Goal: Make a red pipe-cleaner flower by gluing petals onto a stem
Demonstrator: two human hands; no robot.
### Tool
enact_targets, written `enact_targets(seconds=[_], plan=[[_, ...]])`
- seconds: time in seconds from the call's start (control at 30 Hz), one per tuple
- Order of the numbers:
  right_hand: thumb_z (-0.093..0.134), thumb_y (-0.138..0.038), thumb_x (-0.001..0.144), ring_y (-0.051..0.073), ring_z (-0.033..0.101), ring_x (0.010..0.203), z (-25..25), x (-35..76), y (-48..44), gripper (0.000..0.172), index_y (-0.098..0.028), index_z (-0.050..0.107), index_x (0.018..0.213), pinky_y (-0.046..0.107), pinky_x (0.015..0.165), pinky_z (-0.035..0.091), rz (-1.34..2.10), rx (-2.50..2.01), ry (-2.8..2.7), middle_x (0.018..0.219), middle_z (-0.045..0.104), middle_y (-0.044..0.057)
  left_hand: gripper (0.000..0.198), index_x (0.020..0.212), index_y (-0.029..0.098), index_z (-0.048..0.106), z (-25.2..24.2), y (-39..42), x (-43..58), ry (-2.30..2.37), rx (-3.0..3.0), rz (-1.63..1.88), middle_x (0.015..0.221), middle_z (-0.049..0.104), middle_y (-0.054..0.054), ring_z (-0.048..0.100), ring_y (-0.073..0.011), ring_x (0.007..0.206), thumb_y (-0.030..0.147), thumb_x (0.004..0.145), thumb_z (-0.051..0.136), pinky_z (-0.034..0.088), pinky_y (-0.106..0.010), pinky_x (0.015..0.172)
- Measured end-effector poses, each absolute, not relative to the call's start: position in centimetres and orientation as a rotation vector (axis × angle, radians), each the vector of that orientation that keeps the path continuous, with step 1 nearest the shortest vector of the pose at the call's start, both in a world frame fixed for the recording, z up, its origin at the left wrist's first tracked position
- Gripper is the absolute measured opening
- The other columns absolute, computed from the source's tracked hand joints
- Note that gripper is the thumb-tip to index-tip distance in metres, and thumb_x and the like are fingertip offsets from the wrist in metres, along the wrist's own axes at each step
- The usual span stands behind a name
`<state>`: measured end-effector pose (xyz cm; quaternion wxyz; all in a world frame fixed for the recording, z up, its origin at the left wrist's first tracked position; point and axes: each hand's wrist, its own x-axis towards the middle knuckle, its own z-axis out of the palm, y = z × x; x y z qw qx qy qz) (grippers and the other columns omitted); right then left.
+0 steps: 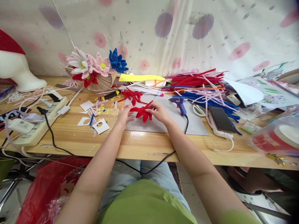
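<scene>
Between my hands is a red flower of fuzzy pipe cleaners (145,115), its petals hanging down over the grey cutting mat (196,128). My right hand (159,112) pinches it from the right, near the base of a thin dark wire (161,87) that slants upward. On the other side, my left hand (124,116) is beside the tip of the longest petal, fingers stretched and slightly blurred; whether they touch it I cannot tell. Just behind lie more red pipe-cleaner petals (133,95). A blue glue gun (179,104) rests on the mat to the right.
Bundles of pipe cleaners (198,79) fill the back right, with scissors (199,110) and a phone (221,119) nearer. Left are a yellow-black cutter (112,94), card pieces (101,126), a power strip (44,121) and a flower basket (102,81). A black cord (161,161) crosses the front edge.
</scene>
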<state>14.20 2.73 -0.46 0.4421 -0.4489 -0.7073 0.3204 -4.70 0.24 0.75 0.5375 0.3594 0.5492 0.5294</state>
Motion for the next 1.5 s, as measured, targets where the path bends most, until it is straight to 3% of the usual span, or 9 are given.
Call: enact_targets(seconds=[0.13, 0.3, 0.47, 0.53, 0.7, 0.9, 1.1, 1.3, 1.5], plan=[[0.065, -0.032, 0.070, 0.013, 0.050, 0.066, -0.2, 14.7, 2.9, 0.015, -0.017, 0.064, 0.073, 0.029, 0.067, 0.040, 0.878, -1.112, -1.765, 0.073, 0.063, 0.001, 0.015, 0.082, 0.021, 0.068, 1.9, 1.1, -5.6, 1.556, 1.696, 1.313, 0.092, 0.066, -0.004, 0.058, -0.0183, 0.094, 0.029, 0.070, 0.069, 0.044, -0.033, 0.090], [0.062, -0.027, 0.072, 0.014, 0.055, 0.072, 0.0, 14.9, 2.6, 0.014, -0.016, 0.066, 0.080, 0.030, 0.074, 0.042, 0.947, -1.039, -1.794, 0.081, 0.067, 0.002, 0.013, 0.076, 0.022, 0.073, 3.1, 0.9, -4.4, 1.562, 2.199, 0.869, 0.086, 0.067, -0.005, 0.058, -0.0217, 0.092, 0.032, 0.073, 0.065, 0.043, -0.034, 0.087], [0.061, -0.026, 0.072, 0.014, 0.054, 0.072, -0.1, 14.8, 2.5, 0.012, -0.016, 0.065, 0.078, 0.031, 0.075, 0.043, 0.948, -1.026, -1.801, 0.079, 0.066, 0.002, 0.010, 0.072, 0.023, 0.074, 3.7, 0.6, -3.4, 1.587, 2.137, 0.744, 0.082, 0.067, -0.004, 0.059, -0.0212, 0.081, 0.030, 0.070, 0.068, 0.043, -0.032, 0.075], [0.061, -0.027, 0.072, 0.014, 0.054, 0.072, -0.2, 14.7, 2.5, 0.012, -0.017, 0.064, 0.077, 0.031, 0.075, 0.043, 0.949, -1.028, -1.809, 0.078, 0.065, 0.002, 0.004, 0.062, 0.022, 0.072, 3.8, 0.5, -3.2, 1.538, 2.045, 0.835, 0.075, 0.063, -0.004, 0.058, -0.0206, 0.078, 0.024, 0.065, 0.072, 0.042, -0.030, 0.073], [0.060, -0.028, 0.072, 0.015, 0.054, 0.073, -0.4, 14.5, 2.6, 0.012, -0.018, 0.063, 0.077, 0.032, 0.078, 0.043, 0.938, -1.041, -1.811, 0.080, 0.064, 0.002, 0.014, 0.050, 0.023, 0.067, 3.7, 0.4, -2.9, 1.347, 1.854, 1.045, 0.066, 0.054, -0.002, 0.054, -0.0208, 0.079, 0.014, 0.054, 0.078, 0.040, -0.029, 0.074], [0.059, -0.028, 0.072, 0.015, 0.054, 0.075, -0.3, 14.2, 2.4, 0.011, -0.019, 0.062, 0.076, 0.031, 0.079, 0.043, 0.932, -1.040, -1.828, 0.080, 0.063, 0.001, 0.012, 0.052, 0.023, 0.067, 3.4, 0.5, -3.1, 1.354, 2.033, 0.972, 0.069, 0.055, -0.002, 0.053, -0.0196, 0.077, 0.020, 0.059, 0.076, 0.041, -0.031, 0.078], [0.060, -0.029, 0.071, 0.014, 0.053, 0.074, 0.3, 14.2, 2.1, 0.012, -0.018, 0.061, 0.075, 0.030, 0.076, 0.043, 1.026, -0.984, -1.848, 0.077, 0.060, 0.000, 0.011, 0.052, 0.023, 0.067, 3.6, 1.0, -3.4, 1.362, 2.104, 0.843, 0.067, 0.054, -0.001, 0.051, -0.0170, 0.069, 0.019, 0.059, 0.076, 0.039, -0.028, 0.070], [0.064, -0.037, 0.071, 0.012, 0.051, 0.069, 0.9, 14.5, 1.8, 0.022, -0.017, 0.056, 0.077, 0.027, 0.068, 0.043, 1.273, -0.886, -1.838, 0.071, 0.056, -0.001, 0.015, 0.053, 0.022, 0.064, 4.3, 1.7, -4.1, 1.199, 2.129, 0.732, 0.064, 0.053, 0.000, 0.049, -0.0162, 0.067, 0.024, 0.056, 0.079, 0.037, -0.027, 0.069], [0.079, -0.033, 0.056, 0.010, 0.055, 0.070, 0.3, 14.4, 2.3, 0.047, -0.023, 0.041, 0.083, 0.026, 0.070, 0.046, 1.467, -0.784, -1.572, 0.074, 0.059, -0.005, 0.026, 0.059, 0.020, 0.063, 3.7, 2.2, -4.5, 1.102, 2.062, 0.810, 0.074, 0.056, 0.000, 0.050, -0.0174, 0.075, 0.031, 0.047, 0.083, 0.039, -0.027, 0.073]])
